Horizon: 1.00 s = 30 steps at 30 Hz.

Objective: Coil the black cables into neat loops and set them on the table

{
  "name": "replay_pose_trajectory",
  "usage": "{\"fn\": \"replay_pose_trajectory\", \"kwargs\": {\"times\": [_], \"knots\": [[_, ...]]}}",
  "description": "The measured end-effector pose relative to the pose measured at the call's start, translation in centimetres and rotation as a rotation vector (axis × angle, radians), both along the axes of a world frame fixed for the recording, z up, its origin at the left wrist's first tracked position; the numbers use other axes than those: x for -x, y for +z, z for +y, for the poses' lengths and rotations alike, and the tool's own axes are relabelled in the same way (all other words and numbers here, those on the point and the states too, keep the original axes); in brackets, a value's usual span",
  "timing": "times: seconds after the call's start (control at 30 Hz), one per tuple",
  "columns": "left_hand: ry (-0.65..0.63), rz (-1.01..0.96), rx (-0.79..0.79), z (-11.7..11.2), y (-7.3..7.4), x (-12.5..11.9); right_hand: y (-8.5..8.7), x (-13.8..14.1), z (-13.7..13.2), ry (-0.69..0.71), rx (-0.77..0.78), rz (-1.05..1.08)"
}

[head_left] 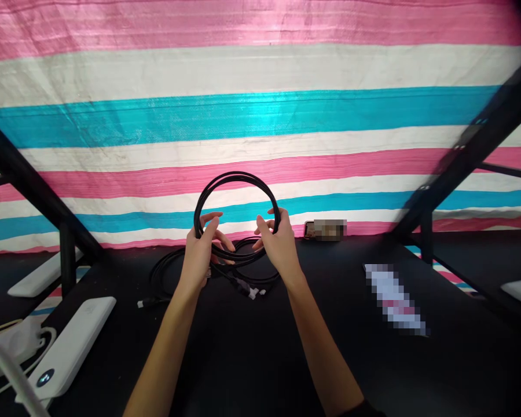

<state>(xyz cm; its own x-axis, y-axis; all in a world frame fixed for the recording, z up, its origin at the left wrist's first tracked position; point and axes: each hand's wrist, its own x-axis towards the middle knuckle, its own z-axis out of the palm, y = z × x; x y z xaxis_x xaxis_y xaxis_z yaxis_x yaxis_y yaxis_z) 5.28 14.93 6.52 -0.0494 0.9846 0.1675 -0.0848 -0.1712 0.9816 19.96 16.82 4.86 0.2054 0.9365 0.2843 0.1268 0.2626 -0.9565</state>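
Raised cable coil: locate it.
Head view, just left of centre: the black coil is held between the left hand and right hand, before the striped sheet.

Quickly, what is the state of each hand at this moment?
Left hand: holding the left side of a round coil of black cable, fingers curled.
Right hand: holding the same coil's right side.

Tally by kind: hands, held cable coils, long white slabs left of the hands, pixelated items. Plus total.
Hands: 2
Held black cable coil: 1
Long white slabs, left of the hands: 2
Pixelated items: 2
Total: 7
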Motion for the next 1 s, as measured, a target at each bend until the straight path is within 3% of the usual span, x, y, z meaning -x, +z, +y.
{"fn": "replay_pose_trajectory", "kwargs": {"times": [0.4,0.6,0.8,1.0], "knots": [[-0.02,-0.074,0.011,-0.4,0.4,-0.1,0.7,0.1,-0.7,0.016,-0.048,0.049],[-0.035,-0.044,0.006,-0.2,0.2,0.0,0.9,-0.2,-1.2,-0.044,0.016,-0.114],[-0.12,0.096,0.067,0.4,-0.4,-0.3,-0.1,-1.8,-0.2,-0.084,0.259,-0.404],[-0.144,0.065,0.061,0.4,-0.6,-0.9,-0.3,-2.4,0.4,-0.116,0.154,-0.35]]}}
